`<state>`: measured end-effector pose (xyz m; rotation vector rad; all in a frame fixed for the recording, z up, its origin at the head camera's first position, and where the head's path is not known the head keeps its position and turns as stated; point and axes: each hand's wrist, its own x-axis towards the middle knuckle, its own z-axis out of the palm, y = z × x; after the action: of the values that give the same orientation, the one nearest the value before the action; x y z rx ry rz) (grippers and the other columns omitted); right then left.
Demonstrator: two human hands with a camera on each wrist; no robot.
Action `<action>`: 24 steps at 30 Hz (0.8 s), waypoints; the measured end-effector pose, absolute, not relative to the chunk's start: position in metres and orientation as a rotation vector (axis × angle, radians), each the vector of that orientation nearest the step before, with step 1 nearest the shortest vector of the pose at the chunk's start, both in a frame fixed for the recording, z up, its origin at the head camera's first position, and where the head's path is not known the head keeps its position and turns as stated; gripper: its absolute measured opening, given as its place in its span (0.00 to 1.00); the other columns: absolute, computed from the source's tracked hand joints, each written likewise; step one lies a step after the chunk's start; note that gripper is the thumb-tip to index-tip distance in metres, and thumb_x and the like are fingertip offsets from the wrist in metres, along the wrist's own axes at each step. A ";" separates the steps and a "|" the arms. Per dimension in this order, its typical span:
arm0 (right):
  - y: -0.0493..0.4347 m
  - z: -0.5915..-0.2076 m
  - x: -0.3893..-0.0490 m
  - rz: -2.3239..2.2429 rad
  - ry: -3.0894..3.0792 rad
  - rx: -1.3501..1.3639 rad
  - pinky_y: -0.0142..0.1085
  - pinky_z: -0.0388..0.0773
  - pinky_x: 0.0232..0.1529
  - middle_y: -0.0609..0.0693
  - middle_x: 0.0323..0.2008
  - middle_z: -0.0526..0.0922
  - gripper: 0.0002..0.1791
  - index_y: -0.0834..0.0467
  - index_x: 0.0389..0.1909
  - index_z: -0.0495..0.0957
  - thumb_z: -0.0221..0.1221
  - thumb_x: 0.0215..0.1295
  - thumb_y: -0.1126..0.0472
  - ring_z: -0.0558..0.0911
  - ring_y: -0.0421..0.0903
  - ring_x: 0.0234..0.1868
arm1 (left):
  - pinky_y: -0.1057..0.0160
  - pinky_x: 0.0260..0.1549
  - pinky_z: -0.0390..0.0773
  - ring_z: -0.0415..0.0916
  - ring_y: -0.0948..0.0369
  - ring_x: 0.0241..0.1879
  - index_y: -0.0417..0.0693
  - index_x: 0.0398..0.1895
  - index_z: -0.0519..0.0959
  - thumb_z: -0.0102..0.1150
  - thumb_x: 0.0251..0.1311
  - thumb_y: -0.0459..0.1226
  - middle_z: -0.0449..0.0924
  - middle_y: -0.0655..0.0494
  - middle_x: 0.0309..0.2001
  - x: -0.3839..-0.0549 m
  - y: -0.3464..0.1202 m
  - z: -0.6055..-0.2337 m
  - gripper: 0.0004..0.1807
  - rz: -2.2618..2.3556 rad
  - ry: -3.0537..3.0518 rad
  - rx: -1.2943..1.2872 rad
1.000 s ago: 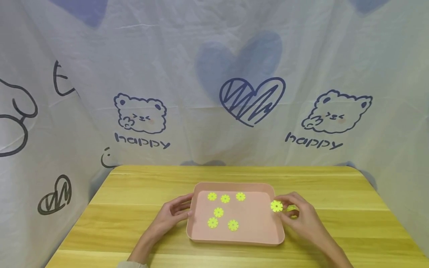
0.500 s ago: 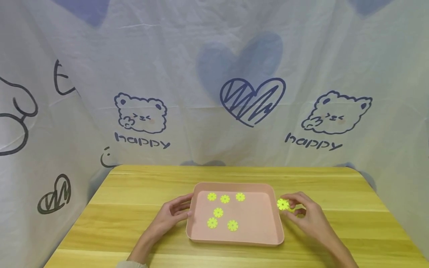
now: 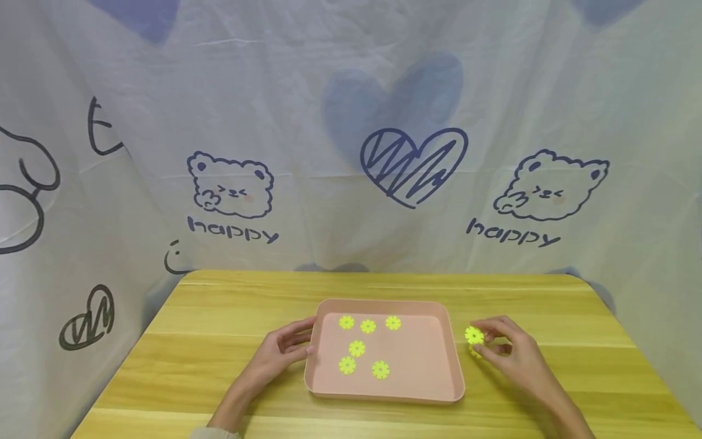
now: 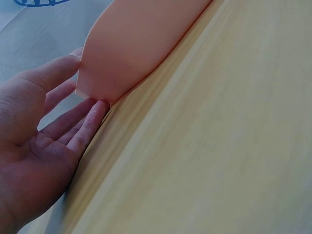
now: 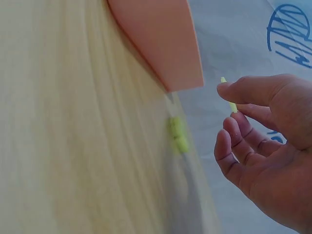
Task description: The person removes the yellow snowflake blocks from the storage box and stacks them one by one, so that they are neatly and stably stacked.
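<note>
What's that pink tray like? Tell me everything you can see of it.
The pink tray is a shallow rectangle with rounded corners, a flat floor and low walls flaring slightly outward. It looks like smooth plastic. It sits open side up on the wooden-looking table. Of the hands, the left hand grips its left end. Six yellow-green notched discs lie on its floor, mostly toward the left.
</note>
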<state>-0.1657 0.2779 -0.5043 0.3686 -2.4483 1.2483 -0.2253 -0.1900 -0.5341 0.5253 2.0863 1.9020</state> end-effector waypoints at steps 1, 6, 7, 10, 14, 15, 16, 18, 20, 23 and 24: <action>0.279 -0.505 -0.166 1.251 -2.450 0.366 0.29 0.87 0.34 0.52 0.40 0.81 0.23 0.62 0.50 0.84 0.74 0.52 0.75 0.78 0.40 0.37 | 0.62 0.63 0.77 0.67 0.42 0.70 0.38 0.75 0.65 0.66 0.68 0.32 0.65 0.41 0.74 -0.225 -0.190 -0.534 0.34 1.902 2.086 0.528; 0.285 -0.511 -0.167 1.267 -2.455 0.359 0.29 0.87 0.34 0.54 0.40 0.82 0.23 0.63 0.50 0.84 0.74 0.52 0.76 0.78 0.39 0.37 | 0.63 0.63 0.77 0.67 0.42 0.70 0.39 0.75 0.66 0.66 0.67 0.32 0.66 0.42 0.74 -0.225 -0.190 -0.534 0.34 1.907 2.081 0.520; 0.285 -0.511 -0.168 1.268 -2.460 0.359 0.29 0.87 0.35 0.54 0.40 0.82 0.23 0.63 0.50 0.84 0.74 0.52 0.77 0.78 0.39 0.37 | 0.63 0.63 0.77 0.67 0.42 0.70 0.39 0.75 0.66 0.66 0.67 0.32 0.66 0.42 0.74 -0.225 -0.190 -0.534 0.34 1.906 2.081 0.520; 0.287 -0.514 -0.168 1.273 -2.482 0.349 0.29 0.86 0.35 0.53 0.40 0.82 0.23 0.63 0.50 0.84 0.73 0.52 0.77 0.78 0.39 0.37 | 0.63 0.62 0.77 0.67 0.42 0.70 0.39 0.75 0.66 0.66 0.68 0.32 0.66 0.41 0.74 -0.224 -0.190 -0.533 0.34 1.909 2.082 0.517; 0.290 -0.516 -0.167 1.295 -2.525 0.315 0.29 0.85 0.34 0.51 0.39 0.81 0.22 0.63 0.51 0.84 0.73 0.53 0.76 0.78 0.40 0.38 | 0.63 0.62 0.77 0.67 0.42 0.70 0.39 0.75 0.66 0.66 0.67 0.32 0.66 0.42 0.74 -0.224 -0.190 -0.532 0.34 1.912 2.078 0.502; 0.290 -0.516 -0.167 1.299 -2.534 0.306 0.28 0.85 0.34 0.50 0.39 0.81 0.22 0.63 0.51 0.84 0.73 0.53 0.75 0.78 0.40 0.38 | 0.63 0.63 0.77 0.67 0.42 0.70 0.39 0.75 0.66 0.66 0.68 0.32 0.66 0.41 0.74 -0.224 -0.190 -0.532 0.34 1.909 2.079 0.506; 0.291 -0.517 -0.167 1.304 -2.541 0.297 0.28 0.85 0.34 0.50 0.38 0.81 0.22 0.63 0.51 0.84 0.73 0.53 0.75 0.78 0.40 0.38 | 0.63 0.63 0.77 0.67 0.41 0.70 0.39 0.75 0.66 0.65 0.68 0.32 0.65 0.41 0.74 -0.224 -0.190 -0.532 0.34 1.907 2.077 0.513; 0.292 -0.518 -0.168 1.311 -2.553 0.287 0.29 0.84 0.33 0.50 0.38 0.81 0.22 0.63 0.51 0.84 0.73 0.53 0.74 0.77 0.40 0.37 | 0.63 0.63 0.77 0.66 0.41 0.70 0.38 0.75 0.66 0.65 0.68 0.32 0.65 0.40 0.74 -0.224 -0.190 -0.532 0.34 1.905 2.075 0.519; 0.293 -0.519 -0.168 1.316 -2.560 0.280 0.29 0.84 0.33 0.50 0.38 0.81 0.22 0.63 0.51 0.84 0.74 0.53 0.74 0.78 0.40 0.37 | 0.63 0.62 0.77 0.67 0.41 0.70 0.38 0.75 0.65 0.65 0.68 0.32 0.65 0.40 0.74 -0.224 -0.190 -0.531 0.34 1.906 2.073 0.520; 0.294 -0.520 -0.168 1.328 -2.576 0.269 0.28 0.83 0.32 0.51 0.38 0.82 0.21 0.64 0.50 0.84 0.74 0.53 0.73 0.78 0.39 0.36 | 0.63 0.62 0.77 0.67 0.41 0.70 0.38 0.75 0.66 0.65 0.68 0.31 0.65 0.40 0.74 -0.224 -0.190 -0.531 0.34 1.907 2.070 0.517; 0.294 -0.520 -0.168 1.331 -2.580 0.263 0.28 0.83 0.32 0.51 0.38 0.82 0.21 0.64 0.50 0.84 0.74 0.53 0.73 0.78 0.39 0.36 | 0.63 0.62 0.78 0.67 0.42 0.70 0.38 0.75 0.66 0.65 0.68 0.31 0.65 0.41 0.74 -0.223 -0.190 -0.531 0.34 1.909 2.069 0.512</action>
<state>-0.1677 0.2942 -0.5204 0.2627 -2.5803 1.3313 -0.2235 -0.1896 -0.5313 0.5119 2.0689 1.9086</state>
